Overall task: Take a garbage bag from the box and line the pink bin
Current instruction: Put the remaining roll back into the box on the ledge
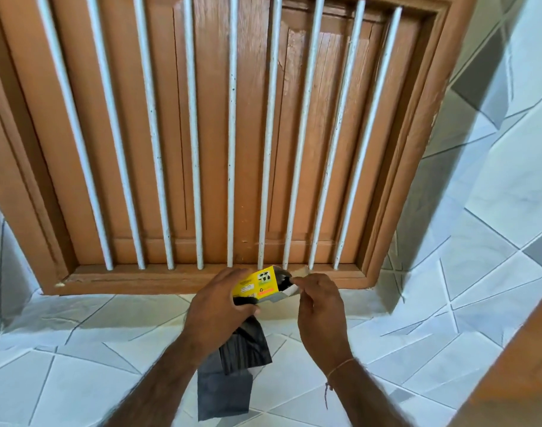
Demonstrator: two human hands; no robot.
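A small yellow garbage bag box point(258, 285) is held up in front of the window sill, gripped by my left hand point(218, 306). A folded black garbage bag point(235, 359) hangs down from under that hand, its lower end near the tiled wall. My right hand point(320, 312) pinches the open end flap of the box at its right side, where dark bag material shows inside. The pink bin is out of view.
A brown wooden window frame point(201, 282) with shut wooden shutters and several white vertical bars point(231, 149) fills the upper view. White and grey tiled wall point(448, 303) lies below and to the right. A brown wooden edge point(516, 365) stands at the lower right.
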